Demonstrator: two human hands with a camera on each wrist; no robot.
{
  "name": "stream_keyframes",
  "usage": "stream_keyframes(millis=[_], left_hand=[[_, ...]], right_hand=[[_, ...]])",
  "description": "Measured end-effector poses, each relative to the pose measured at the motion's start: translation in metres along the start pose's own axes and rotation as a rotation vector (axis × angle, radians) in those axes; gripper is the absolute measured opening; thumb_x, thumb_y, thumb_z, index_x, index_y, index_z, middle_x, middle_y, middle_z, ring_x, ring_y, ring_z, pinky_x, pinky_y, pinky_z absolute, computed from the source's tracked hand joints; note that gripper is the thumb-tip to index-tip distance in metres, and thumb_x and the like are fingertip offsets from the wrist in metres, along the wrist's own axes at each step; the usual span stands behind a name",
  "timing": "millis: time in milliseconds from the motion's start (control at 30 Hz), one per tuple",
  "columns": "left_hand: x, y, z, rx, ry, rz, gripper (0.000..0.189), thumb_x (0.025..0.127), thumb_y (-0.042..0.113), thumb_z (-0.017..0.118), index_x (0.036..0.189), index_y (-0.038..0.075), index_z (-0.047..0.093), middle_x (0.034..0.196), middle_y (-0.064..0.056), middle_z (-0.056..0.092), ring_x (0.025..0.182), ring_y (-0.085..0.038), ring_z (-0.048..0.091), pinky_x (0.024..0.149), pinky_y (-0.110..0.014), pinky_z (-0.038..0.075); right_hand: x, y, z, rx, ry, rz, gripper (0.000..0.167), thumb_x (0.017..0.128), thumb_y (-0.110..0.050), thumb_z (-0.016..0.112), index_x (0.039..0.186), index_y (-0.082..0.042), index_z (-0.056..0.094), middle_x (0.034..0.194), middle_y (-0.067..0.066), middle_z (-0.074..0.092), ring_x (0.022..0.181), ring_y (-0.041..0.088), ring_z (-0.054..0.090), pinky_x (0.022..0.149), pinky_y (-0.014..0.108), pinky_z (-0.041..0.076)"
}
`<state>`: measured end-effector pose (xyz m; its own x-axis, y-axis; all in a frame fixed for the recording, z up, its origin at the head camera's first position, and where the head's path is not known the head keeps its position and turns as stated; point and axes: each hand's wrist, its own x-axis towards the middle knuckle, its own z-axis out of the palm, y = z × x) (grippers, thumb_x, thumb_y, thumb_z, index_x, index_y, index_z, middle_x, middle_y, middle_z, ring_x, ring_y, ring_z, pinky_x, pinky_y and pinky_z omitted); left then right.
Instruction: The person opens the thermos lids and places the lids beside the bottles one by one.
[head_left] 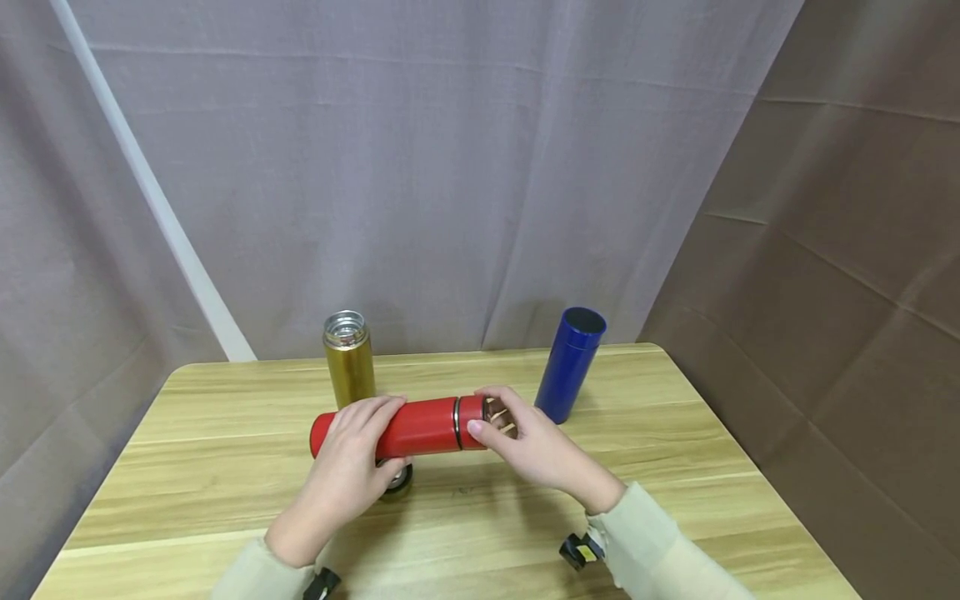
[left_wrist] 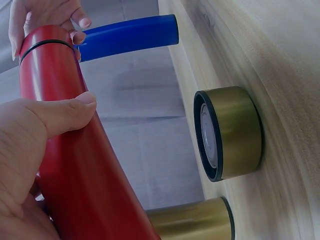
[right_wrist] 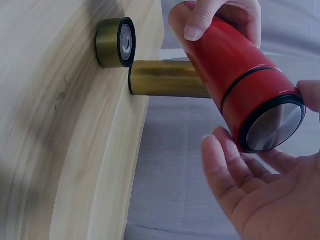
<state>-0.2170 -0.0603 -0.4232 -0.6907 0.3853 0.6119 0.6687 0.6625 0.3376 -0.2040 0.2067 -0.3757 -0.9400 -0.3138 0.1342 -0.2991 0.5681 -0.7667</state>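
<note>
My left hand (head_left: 356,450) grips the body of a red vacuum flask (head_left: 423,427), which lies nearly level above the table. The flask's red lid (head_left: 472,422) is on its right end, with a dark ring at the joint and a shiny metal top (right_wrist: 275,127). My right hand (head_left: 536,442) is at that end, thumb and fingertips around the lid's edge, palm away from its top. Behind the left hand stands a gold flask (head_left: 351,367) with its mouth uncovered. A gold lid (left_wrist: 232,134) sits on the table below the red flask, mostly hidden in the head view.
A blue flask (head_left: 570,367) with a dark top stands at the back right, beyond my right hand. Everything is on a light wooden table (head_left: 712,492) with rounded back corners. Grey curtains (head_left: 450,183) hang behind it, a brown one (head_left: 847,275) on the right.
</note>
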Motion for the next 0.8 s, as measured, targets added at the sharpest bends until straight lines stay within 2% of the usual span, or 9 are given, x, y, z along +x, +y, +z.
stream_keyframes(millis=[333,533,700,800], left_hand=[[-0.0002,0.0005,-0.0007,0.001,-0.016,-0.009,0.079,0.065,0.019,0.089,0.135,0.011,0.054,0.131,-0.006,0.054,0.120,-0.028,0.047,0.104,-0.046,0.033],[-0.0001,0.0007,-0.0007,0.007,-0.044,0.008,0.077,0.066,0.018,0.089,0.135,0.011,0.054,0.130,-0.006,0.055,0.120,-0.029,0.047,0.104,-0.046,0.033],[0.0007,0.0000,-0.0006,0.049,-0.063,0.043,0.076,0.066,0.020,0.088,0.134,0.011,0.054,0.128,-0.005,0.056,0.119,-0.028,0.048,0.103,-0.047,0.033],[0.0010,-0.0008,-0.0002,0.071,-0.069,0.059,0.076,0.065,0.018,0.088,0.133,0.013,0.054,0.127,-0.005,0.056,0.118,-0.026,0.048,0.104,-0.046,0.032]], right_hand=[[-0.0037,-0.0028,-0.0051,0.021,-0.035,-0.099,0.058,0.090,-0.033,0.070,0.140,-0.020,0.042,0.118,0.000,0.056,0.100,0.016,0.058,0.089,0.043,0.049],[-0.0020,-0.0023,-0.0059,0.024,-0.066,-0.038,0.058,0.090,-0.042,0.067,0.138,-0.019,0.044,0.117,0.001,0.057,0.099,0.016,0.058,0.083,0.036,0.052],[-0.0008,0.0023,-0.0048,-0.039,-0.112,-0.025,0.058,0.086,-0.047,0.069,0.132,-0.018,0.050,0.107,-0.001,0.060,0.097,0.016,0.058,0.079,0.031,0.053],[-0.0019,0.0045,-0.0037,-0.105,-0.118,-0.028,0.065,0.083,-0.047,0.072,0.136,-0.018,0.047,0.109,-0.004,0.059,0.100,0.013,0.057,0.080,0.032,0.052]])
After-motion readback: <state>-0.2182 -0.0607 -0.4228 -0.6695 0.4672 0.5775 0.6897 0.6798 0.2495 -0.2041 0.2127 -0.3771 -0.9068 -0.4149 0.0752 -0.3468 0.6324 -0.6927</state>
